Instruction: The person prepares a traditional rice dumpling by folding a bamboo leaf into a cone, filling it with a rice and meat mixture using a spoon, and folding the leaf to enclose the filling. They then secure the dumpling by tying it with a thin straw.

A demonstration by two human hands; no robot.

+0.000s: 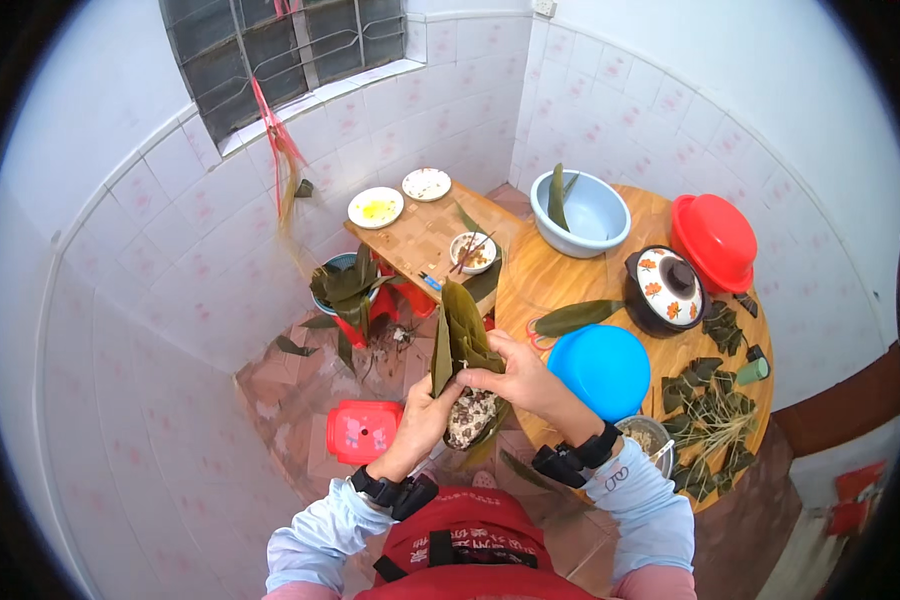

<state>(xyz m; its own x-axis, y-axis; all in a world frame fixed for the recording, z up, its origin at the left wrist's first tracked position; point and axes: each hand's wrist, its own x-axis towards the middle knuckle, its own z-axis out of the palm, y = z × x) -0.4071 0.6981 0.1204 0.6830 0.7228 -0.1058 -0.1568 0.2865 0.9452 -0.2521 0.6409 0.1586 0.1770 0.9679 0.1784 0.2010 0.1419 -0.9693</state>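
Both hands hold a bundle of long green wrapping leaves [466, 334] in front of my red apron. My left hand [422, 420] grips its left side. From the right, my right hand [521, 379] clasps it, its thumb lying across the leaves near my left thumb. A mound of rice mixed with dark beans [471, 421] lies exposed in the lower part of the bundle. The leaf tips stand up above my hands. My fingers behind the leaves are hidden.
On the round wooden table [525, 289] are a pale blue basin [596, 221], a lidded pot [667, 289], an upturned blue bowl [600, 371] and tied leaf dumplings [694, 386]. A basket of leaves [349, 289] stands left of a wooden board [397, 240]. Below is a red stool [364, 431].
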